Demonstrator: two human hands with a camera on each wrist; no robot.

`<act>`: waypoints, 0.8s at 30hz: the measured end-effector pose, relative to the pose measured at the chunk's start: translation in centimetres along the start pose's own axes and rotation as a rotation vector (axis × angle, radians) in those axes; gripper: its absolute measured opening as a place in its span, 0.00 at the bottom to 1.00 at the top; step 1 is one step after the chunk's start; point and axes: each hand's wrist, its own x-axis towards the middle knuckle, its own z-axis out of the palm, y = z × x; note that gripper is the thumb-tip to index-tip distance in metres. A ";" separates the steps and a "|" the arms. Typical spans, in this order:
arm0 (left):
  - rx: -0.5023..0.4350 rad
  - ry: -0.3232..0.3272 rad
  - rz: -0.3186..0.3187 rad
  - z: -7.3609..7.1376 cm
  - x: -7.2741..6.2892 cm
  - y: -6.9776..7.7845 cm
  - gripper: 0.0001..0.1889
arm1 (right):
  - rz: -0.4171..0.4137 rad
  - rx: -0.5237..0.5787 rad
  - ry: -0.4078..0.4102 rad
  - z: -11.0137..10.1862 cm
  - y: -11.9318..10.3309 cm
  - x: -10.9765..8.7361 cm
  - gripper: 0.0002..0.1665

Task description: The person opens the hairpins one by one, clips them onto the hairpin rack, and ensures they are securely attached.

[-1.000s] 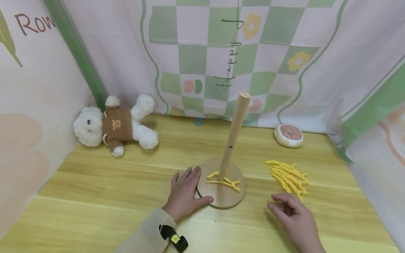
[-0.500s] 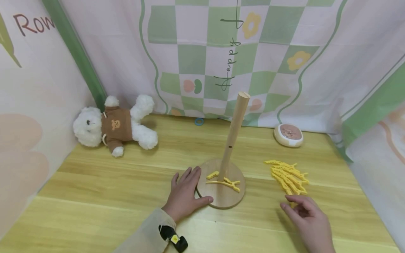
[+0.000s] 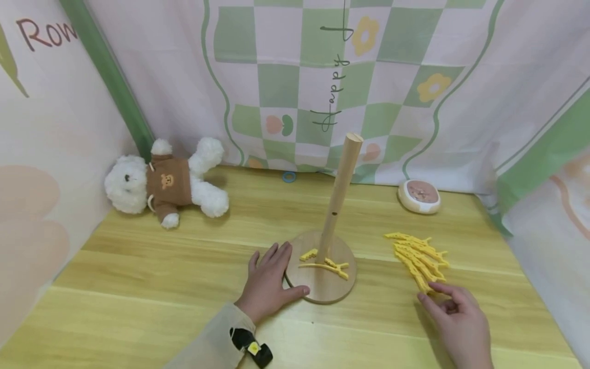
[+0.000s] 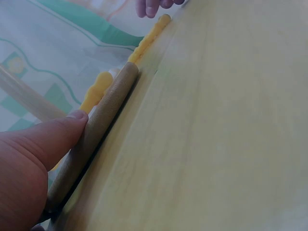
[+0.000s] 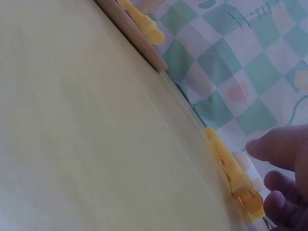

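A round wooden base (image 3: 329,292) carries an upright wooden pole (image 3: 342,184) with a small dark hole in its side. Two yellow hair clips (image 3: 329,266) lie on the base around the pole's foot. My left hand (image 3: 272,282) rests at the base's left edge, fingers straight, thumb touching the rim in the left wrist view. To the right, several yellow hair clips (image 3: 420,256) lie in a fan on the table. My right hand (image 3: 461,318) is at their near end, thumb and index finger apart on either side of one clip's end (image 5: 248,197).
A white plush toy (image 3: 168,179) in a brown shirt lies at the back left. A blue ring (image 3: 289,177) and a rounded white device (image 3: 419,196) sit near the patterned curtain (image 3: 318,92) at the table's back edge.
My right hand has moved right, its fingertips coming to the near end of the fanned clips. My left hand has stayed at the base, and the clips look unmoved.
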 end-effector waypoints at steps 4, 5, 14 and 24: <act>0.004 0.001 0.000 0.0 0.0 -0.1 0.55 | 0.024 -0.043 -0.026 -0.3 0.3 0.1 0.22; 0.005 0.000 0.000 0.0 0.0 -0.1 0.55 | 0.036 -0.055 -0.041 -0.4 0.4 0.2 0.24; 0.004 -0.002 -0.001 -0.1 0.0 0.1 0.55 | 0.088 -0.168 -0.157 -1.3 0.6 0.6 0.32; 0.001 -0.006 -0.003 -0.1 -0.1 0.0 0.55 | 0.025 -0.165 -0.207 -1.3 0.7 0.3 0.29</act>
